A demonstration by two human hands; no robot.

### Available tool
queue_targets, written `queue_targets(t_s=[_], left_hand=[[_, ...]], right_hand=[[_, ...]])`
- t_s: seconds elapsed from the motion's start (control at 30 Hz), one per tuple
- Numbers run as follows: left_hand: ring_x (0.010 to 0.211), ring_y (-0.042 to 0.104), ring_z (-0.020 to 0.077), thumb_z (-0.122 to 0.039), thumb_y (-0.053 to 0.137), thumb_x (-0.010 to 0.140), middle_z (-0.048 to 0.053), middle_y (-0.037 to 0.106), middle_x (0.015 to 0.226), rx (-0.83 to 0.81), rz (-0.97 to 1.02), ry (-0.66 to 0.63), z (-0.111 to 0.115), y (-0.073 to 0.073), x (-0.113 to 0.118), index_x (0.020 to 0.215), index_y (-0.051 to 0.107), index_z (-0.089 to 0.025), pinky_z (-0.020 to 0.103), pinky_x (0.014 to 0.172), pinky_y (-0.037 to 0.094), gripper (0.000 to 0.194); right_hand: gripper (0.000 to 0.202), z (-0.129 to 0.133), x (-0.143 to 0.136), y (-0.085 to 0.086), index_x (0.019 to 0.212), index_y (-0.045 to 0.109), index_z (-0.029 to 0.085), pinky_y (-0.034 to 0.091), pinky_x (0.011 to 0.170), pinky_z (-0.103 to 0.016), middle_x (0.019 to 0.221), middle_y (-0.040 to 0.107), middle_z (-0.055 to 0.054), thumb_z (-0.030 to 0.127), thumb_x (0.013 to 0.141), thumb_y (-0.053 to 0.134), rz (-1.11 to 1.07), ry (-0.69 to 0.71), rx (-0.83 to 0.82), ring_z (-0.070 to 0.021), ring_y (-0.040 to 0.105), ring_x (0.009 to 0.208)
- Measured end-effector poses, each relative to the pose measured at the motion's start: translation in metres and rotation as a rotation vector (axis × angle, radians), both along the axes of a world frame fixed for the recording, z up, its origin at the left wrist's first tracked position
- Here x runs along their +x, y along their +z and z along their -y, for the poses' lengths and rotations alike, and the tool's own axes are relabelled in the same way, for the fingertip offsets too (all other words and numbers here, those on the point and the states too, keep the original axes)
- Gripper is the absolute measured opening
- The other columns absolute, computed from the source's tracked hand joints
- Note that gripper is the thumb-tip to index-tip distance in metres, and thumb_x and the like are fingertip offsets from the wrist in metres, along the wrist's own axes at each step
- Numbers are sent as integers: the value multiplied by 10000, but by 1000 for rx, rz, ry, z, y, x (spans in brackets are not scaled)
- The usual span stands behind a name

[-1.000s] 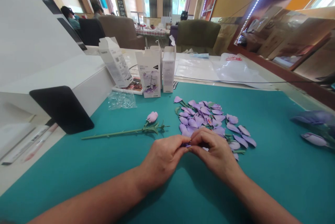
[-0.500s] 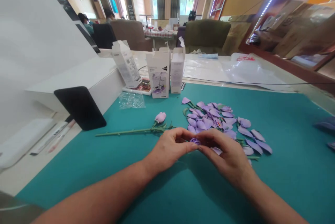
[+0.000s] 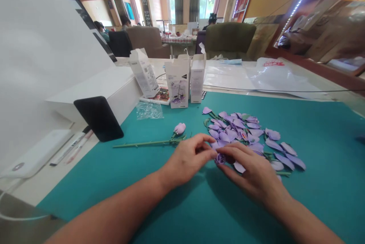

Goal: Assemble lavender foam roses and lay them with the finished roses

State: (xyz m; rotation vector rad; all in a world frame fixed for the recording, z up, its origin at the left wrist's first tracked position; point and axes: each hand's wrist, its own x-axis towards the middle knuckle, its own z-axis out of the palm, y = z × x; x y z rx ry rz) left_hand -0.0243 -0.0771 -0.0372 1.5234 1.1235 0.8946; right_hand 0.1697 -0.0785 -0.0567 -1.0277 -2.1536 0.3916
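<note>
A small rolled purple flower piece (image 3: pixel 219 158) is pinched between the thumb and fingers of my right hand (image 3: pixel 252 170), its spiral top showing. My left hand (image 3: pixel 185 158) is just left of it. The left thumb tip is at the piece's edge, perhaps touching it, while the index finger stands apart above. Behind both hands lies a heap of loose purple petals (image 3: pixel 232 132), with some green stems among them. To the left, a green stem (image 3: pixel 145 144) with a pink-lilac rosebud (image 3: pixel 180 128) lies on the green mat (image 3: pixel 119 187).
White cardboard boxes (image 3: pixel 179 86) stand behind the mat, beside a crumpled clear plastic bag (image 3: pixel 149 110). A black tablet-like panel (image 3: pixel 98 118) leans at the left, with pens (image 3: pixel 71 147) nearby. Plastic sheets (image 3: pixel 228 75) lie at the back. People sit farther away.
The left index finger has lifted from the purple piece, which now shows more of its spiral top in my right hand. The whole view has shifted slightly.
</note>
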Motion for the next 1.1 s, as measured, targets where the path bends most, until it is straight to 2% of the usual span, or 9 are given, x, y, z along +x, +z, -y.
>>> queue_targets(t_s=[0.1,0.17,0.27,0.37,0.53,0.8,0.97,1.1], left_hand=[[863,617,179,-344,509,883,48,688,966,231,-181,209,-11,12,-22,1100,608,-191,314,784,484,283],[882,608,189,-373,495,893,45,682,1002,305,-366,282,-19,20,-36,1094,620,-193,329,807,473,297],[983,575,246,-415,609,816,62,662,1101,340,-701,198,-26,25,-47,1129,619,-185,367,839,453,388],[1030,541,296,-443,679,754,84,658,1136,339,-970,103,-26,20,-43,1157,601,-177,395,833,436,490],[1008,539,314,-514,665,749,102,660,1084,378,-1174,45,-23,7,-27,1080,598,-165,417,798,421,485],[1005,524,318,-255,523,846,159,613,1111,558,-1317,86,-17,-7,-19,963,621,-131,431,760,389,196],[986,520,322,-174,481,849,175,600,1128,549,-1345,105,-16,-10,-16,933,644,-122,435,730,375,191],[956,531,316,-138,453,857,164,612,1086,548,-1344,132,-16,-10,-17,936,631,-121,428,709,362,196]], right_hand=[[195,-7,4,-4,983,656,217,532,651,-293,878,669,-59,279,804,612,-160,-93,-231,-179,635,735],[241,-12,7,-7,1004,644,200,519,623,-281,831,649,-47,314,792,633,-290,-120,-410,-169,617,713],[320,-16,5,-12,1010,638,185,495,579,-259,771,619,-22,366,752,686,-445,-96,-625,-148,586,673],[380,-16,-2,-12,938,648,182,497,613,-268,751,628,-17,414,661,764,-584,-99,-715,-146,587,682],[434,-13,-9,-4,851,655,184,517,649,-310,762,658,-32,467,569,823,-670,-109,-816,-162,613,683],[425,-19,-13,-1,843,666,186,523,651,-310,742,629,-6,458,557,822,-675,-115,-866,-146,598,678],[382,-34,-26,6,872,659,190,490,589,-282,720,589,23,390,577,795,-615,-55,-854,-118,555,623],[344,-45,-37,2,823,651,175,446,564,-258,699,593,26,359,564,783,-632,-36,-800,-103,522,601]])
